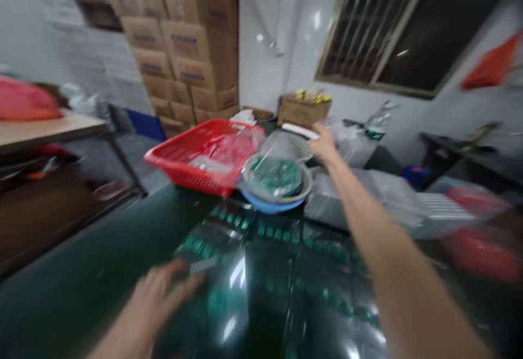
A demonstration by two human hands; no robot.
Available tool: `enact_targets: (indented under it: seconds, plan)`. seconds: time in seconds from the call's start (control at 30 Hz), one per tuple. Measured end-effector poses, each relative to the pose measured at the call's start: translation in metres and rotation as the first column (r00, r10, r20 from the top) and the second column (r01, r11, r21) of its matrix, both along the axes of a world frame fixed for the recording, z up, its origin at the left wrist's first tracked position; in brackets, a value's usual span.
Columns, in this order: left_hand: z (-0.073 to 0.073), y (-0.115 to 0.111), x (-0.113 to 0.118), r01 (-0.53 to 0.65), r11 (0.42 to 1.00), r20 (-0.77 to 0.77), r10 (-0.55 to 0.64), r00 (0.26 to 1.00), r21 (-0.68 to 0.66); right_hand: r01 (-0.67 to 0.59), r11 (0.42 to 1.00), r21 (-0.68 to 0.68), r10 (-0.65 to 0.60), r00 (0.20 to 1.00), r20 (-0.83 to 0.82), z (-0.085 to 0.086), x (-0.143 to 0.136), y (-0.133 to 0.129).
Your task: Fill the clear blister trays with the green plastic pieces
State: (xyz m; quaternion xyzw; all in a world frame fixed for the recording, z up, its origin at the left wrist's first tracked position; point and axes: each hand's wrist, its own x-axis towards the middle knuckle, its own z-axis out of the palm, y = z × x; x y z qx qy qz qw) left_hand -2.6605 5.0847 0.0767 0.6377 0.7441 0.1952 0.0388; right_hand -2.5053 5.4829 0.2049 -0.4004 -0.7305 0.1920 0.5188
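Here's the left hand (151, 293), over the green bench's (122, 239) near-left part, pinching what looks like a pale strip (203, 265); the right hand (324, 144) reaches toward the far edge, its grip too blurred to tell. Green pieces (278, 233) sit in rows mid-bench, too smeared to count, and one grey bowl (307, 184) by the far edge holds more green, apparently not laid out. One red basket (188, 176) sits at the far-left corner.
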Motion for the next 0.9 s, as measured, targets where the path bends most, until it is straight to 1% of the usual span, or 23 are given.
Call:
enact_targets:
  seconds: [0.07,0.1,0.13,0.17,0.2,0.23,0.27,0.3,0.33,0.37,0.4,0.43,0.47,0.5,0.53,0.57,0.63,0.7,0.77,0.8,0.83,0.9]
  plan:
    - [0.003,-0.006,-0.036,0.019,1.000,-0.097,-0.016,0.995,0.024,-0.031,0.998,-0.047,0.031,1.000,-0.005,-0.025,0.014,-0.013]
    - [0.004,-0.011,-0.054,0.002,0.999,-0.139,0.005,0.990,0.048,-0.061,0.996,-0.067,0.059,0.998,-0.026,-0.039,0.024,-0.024]
    - [0.005,-0.017,-0.068,-0.010,0.998,-0.175,0.021,0.984,0.060,-0.120,0.991,-0.053,0.115,0.988,-0.100,-0.053,0.034,-0.038]
    - [0.005,-0.024,-0.080,-0.013,0.998,-0.204,0.027,0.979,0.069,-0.192,0.981,-0.029,0.184,0.968,-0.168,-0.068,0.045,-0.057]
    - [0.005,-0.030,-0.087,-0.009,0.999,-0.224,0.019,0.975,0.045,-0.236,0.971,-0.032,0.223,0.949,-0.222,-0.083,0.055,-0.079]
    - [0.003,-0.037,-0.090,0.007,1.000,-0.235,-0.001,0.972,0.025,-0.280,0.957,-0.072,0.255,0.935,-0.247,-0.097,0.064,-0.106]
    - [0.001,-0.042,-0.091,0.033,0.999,-0.239,-0.032,0.971,0.000,-0.308,0.940,-0.149,0.264,0.930,-0.255,-0.110,0.072,-0.137]
    - [-0.004,-0.046,-0.089,0.070,0.997,-0.237,-0.074,0.969,-0.025,-0.334,0.901,-0.276,0.274,0.933,-0.235,-0.123,0.078,-0.169]
    - [-0.009,-0.049,-0.086,0.117,0.992,-0.233,-0.125,0.965,-0.045,-0.364,0.843,-0.395,0.307,0.930,-0.202,-0.136,0.082,-0.201]
    - [-0.016,-0.052,-0.082,0.171,0.983,-0.228,-0.181,0.957,-0.064,-0.388,0.787,-0.479,0.340,0.921,-0.188,-0.148,0.084,-0.233]
    - [-0.023,-0.054,-0.079,0.227,0.971,-0.226,-0.240,0.944,-0.080,-0.413,0.737,-0.535,0.380,0.908,-0.178,-0.159,0.084,-0.262]
    - [-0.030,-0.055,-0.076,0.280,0.955,-0.225,-0.295,0.928,-0.097,-0.442,0.665,-0.602,0.446,0.882,-0.154,-0.170,0.082,-0.289]
    - [-0.037,-0.055,-0.075,0.324,0.939,-0.227,-0.343,0.911,-0.116,-0.446,0.607,-0.658,0.498,0.859,-0.122,-0.181,0.080,-0.312]
    - [-0.044,-0.055,-0.074,0.359,0.923,-0.228,-0.382,0.895,-0.137,-0.427,0.571,-0.701,0.525,0.847,-0.088,-0.191,0.077,-0.332]
    - [-0.049,-0.054,-0.074,0.384,0.910,-0.227,-0.412,0.883,-0.158,-0.402,0.548,-0.734,0.537,0.842,-0.060,-0.200,0.072,-0.348]
    - [-0.054,-0.053,-0.075,0.400,0.899,-0.222,-0.433,0.874,-0.178,-0.377,0.540,-0.753,0.534,0.845,-0.041,-0.208,0.066,-0.359]
    - [-0.059,-0.048,-0.078,0.414,0.884,-0.210,-0.457,0.865,-0.217,-0.342,0.532,-0.775,0.513,0.858,-0.027,-0.223,0.051,-0.372]
    - [-0.061,-0.042,-0.079,0.415,0.873,-0.210,-0.470,0.857,-0.257,-0.316,0.525,-0.790,0.489,0.872,-0.024,-0.233,0.032,-0.374]
    - [-0.060,-0.036,-0.079,0.424,0.852,-0.212,-0.496,0.842,-0.309,-0.291,0.523,-0.801,0.485,0.874,0.000,-0.239,0.013,-0.371]
    - [-0.060,-0.035,-0.078,0.430,0.837,-0.204,-0.512,0.835,-0.338,-0.274,0.541,-0.795,0.487,0.873,0.030,-0.242,0.004,-0.369]
    - [-0.059,-0.035,-0.078,0.437,0.822,-0.190,-0.525,0.830,-0.365,-0.256,0.573,-0.779,0.488,0.870,0.074,-0.243,-0.003,-0.368]
    - [-0.061,-0.039,-0.077,0.443,0.806,-0.158,-0.533,0.831,-0.393,-0.230,0.656,-0.719,0.491,0.854,0.175,-0.247,-0.011,-0.367]
